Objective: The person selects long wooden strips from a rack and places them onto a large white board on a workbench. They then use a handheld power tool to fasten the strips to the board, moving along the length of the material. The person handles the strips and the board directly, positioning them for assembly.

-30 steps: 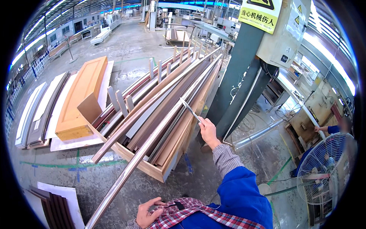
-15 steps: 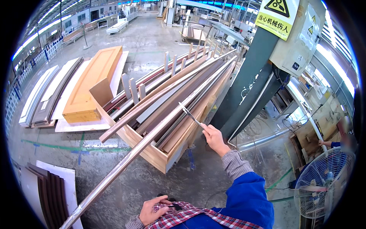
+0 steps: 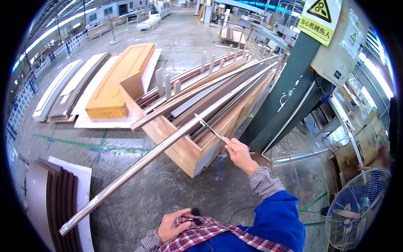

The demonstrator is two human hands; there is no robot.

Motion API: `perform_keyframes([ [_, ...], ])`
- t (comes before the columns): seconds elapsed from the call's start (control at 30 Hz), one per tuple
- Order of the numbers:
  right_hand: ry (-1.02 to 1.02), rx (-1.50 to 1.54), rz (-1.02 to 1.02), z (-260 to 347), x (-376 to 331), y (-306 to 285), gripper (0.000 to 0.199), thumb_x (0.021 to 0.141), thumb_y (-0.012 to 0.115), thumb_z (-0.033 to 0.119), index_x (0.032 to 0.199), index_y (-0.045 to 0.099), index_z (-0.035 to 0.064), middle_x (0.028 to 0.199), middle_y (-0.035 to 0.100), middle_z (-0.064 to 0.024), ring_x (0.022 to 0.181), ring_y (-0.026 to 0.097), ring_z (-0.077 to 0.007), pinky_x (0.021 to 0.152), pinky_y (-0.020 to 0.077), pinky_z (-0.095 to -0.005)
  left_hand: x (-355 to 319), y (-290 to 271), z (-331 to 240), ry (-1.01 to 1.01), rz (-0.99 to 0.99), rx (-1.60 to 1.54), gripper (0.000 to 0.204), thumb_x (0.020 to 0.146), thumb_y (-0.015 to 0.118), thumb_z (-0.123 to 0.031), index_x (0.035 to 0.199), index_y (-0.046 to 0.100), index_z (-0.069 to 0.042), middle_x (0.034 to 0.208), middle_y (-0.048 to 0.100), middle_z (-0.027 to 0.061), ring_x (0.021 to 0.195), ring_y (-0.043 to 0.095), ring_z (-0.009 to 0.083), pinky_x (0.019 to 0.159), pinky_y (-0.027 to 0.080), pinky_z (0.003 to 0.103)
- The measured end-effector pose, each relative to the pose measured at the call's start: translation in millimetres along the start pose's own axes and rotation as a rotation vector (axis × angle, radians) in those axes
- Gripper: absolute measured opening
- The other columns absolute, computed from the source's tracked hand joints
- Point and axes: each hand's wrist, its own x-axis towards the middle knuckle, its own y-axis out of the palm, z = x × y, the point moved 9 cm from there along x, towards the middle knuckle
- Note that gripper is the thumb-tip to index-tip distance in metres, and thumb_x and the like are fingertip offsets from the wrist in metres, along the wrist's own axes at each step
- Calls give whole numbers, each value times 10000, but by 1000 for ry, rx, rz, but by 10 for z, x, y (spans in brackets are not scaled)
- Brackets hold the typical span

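I see my right hand point(image 3: 239, 153) stretched out ahead, fingers closed round the near end of a thin metal tool point(image 3: 210, 129) whose far tip touches a long pale strip point(image 3: 168, 143). That strip runs slantwise from the wooden crate point(image 3: 184, 153) down toward the concrete floor point(image 3: 138, 201) at lower left, its lower end near a stack of dark boards point(image 3: 58, 201). The crate holds many long brown strips lying side by side. My left hand point(image 3: 174, 224) rests low against my checked shirt, touching a small black object point(image 3: 195, 212). An orange door point(image 3: 119, 77) lies flat beyond the crate, and a blue fan point(image 3: 357, 210) stands at right.
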Motion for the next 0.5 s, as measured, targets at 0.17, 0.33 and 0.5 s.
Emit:
perform_keyframes([
  [0.17,38,8,67,386,-151,135,304,806,540,82,1109,550,57,736,477,-121,638,526,-302,558,430,-357,-323,-184,45,-1,8,-36,463,776,616,-124,1194,462,6,1001,619,139,944,598,228,850,445,321],
  [0.33,7,53,46,888,-345,348,307,806,537,84,1111,555,61,723,479,-122,646,529,-299,577,437,-354,-851,-473,131,12,-11,6,447,782,612,-132,1175,470,27,984,626,143,939,598,229,851,447,333],
  [0.5,34,65,47,1408,-534,502,311,808,536,76,1117,548,48,721,478,-127,641,521,-297,582,434,-344,-1387,-721,259,18,-31,-38,445,790,606,-148,1167,470,45,986,625,154,941,599,235,861,442,346],
])
